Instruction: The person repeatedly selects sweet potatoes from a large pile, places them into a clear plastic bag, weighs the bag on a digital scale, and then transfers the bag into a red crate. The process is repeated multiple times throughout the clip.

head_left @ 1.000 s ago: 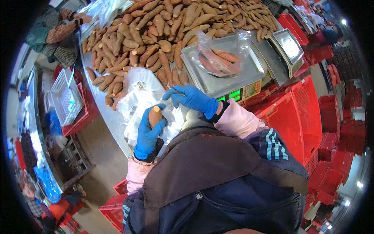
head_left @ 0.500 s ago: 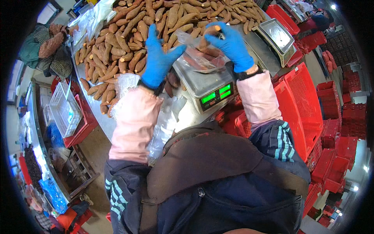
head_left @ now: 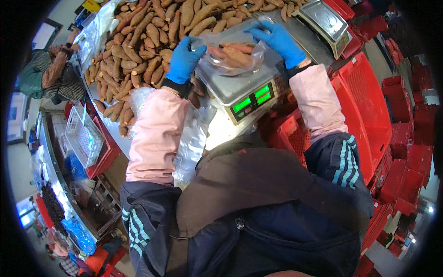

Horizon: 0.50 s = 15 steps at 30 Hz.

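Observation:
A clear plastic bag point(head_left: 257, 56) with several reddish-brown sweet potatoes point(head_left: 237, 56) in it rests on the metal pan of a digital scale point(head_left: 237, 90). My left hand point(head_left: 183, 63), in a blue glove, has its fingers bent together at the bag's left edge. On the other side my right hand point(head_left: 280, 44), also gloved in blue, pinches the bag's far right edge. Between the two hands the bag's mouth is spread. Green digits glow on the scale's near face. Some loose sweet potatoes lie beside the pan under my left wrist.
A large heap of sweet potatoes point(head_left: 147, 41) covers the far and left table. Clear plastic bags point(head_left: 191, 143) lie near my left forearm. A second scale point(head_left: 323, 23) stands at far right. Red crates point(head_left: 357, 111) are stacked on the right. Another person point(head_left: 53, 76) is at far left.
The sweet potato in my right hand has been let go, and that hand now holds the bag's edge. My left hand, spread before, has closed at the bag's left edge.

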### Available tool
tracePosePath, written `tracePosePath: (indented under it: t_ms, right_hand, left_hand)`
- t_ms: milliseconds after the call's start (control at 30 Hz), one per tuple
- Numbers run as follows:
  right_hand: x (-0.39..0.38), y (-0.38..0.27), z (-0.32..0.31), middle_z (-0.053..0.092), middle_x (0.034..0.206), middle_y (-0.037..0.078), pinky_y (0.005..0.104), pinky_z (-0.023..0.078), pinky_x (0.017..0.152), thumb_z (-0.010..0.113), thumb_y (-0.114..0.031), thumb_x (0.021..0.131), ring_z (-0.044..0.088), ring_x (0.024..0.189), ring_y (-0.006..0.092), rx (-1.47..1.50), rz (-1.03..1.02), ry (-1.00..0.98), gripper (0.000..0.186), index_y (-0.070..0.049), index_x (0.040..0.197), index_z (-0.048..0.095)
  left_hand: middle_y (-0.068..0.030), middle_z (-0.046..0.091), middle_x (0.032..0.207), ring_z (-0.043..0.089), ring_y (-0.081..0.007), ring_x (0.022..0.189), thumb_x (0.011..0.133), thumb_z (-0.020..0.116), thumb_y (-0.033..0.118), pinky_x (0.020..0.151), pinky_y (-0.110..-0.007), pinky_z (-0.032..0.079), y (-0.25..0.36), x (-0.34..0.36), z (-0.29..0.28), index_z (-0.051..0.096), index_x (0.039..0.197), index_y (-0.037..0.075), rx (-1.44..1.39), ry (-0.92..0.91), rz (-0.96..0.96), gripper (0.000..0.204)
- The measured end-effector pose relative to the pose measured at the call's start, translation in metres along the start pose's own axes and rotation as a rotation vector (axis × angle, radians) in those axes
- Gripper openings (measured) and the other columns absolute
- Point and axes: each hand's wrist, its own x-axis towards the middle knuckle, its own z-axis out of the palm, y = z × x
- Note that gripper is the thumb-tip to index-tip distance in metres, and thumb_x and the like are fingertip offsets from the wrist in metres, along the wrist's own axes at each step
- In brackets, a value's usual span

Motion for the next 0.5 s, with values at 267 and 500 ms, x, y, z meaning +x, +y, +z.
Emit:
tracePosePath:
  t_ms: [267,500]
  right_hand:
    - [-0.004,-0.044,-0.028,0.063,0.074,0.004,0.0239,0.046,0.065,0.066,-0.022,0.082,0.057,0.069,0.0113,0.044,0.041,0.312,0.023,-0.001,0.092,0.064]
    - [0.014,0.002,0.007,0.062,0.073,0.004,0.0261,0.046,0.061,0.066,-0.026,0.081,0.056,0.064,0.0135,-0.738,-0.067,0.480,0.029,-0.002,0.097,0.064]
  left_hand:
    - [-0.0203,0.056,0.107,0.057,-0.0276,0.097,0.063,0.082,0.038,0.083,-0.036,0.048,0.027,0.016,-0.014,0.048,0.117,-0.005,0.287,0.123,0.343,0.077]
    - [-0.0215,0.057,0.112,0.056,-0.0335,0.099,0.068,0.077,0.044,0.089,-0.037,0.045,0.017,0.037,0.008,0.046,0.121,-0.005,0.656,0.143,0.490,0.079]
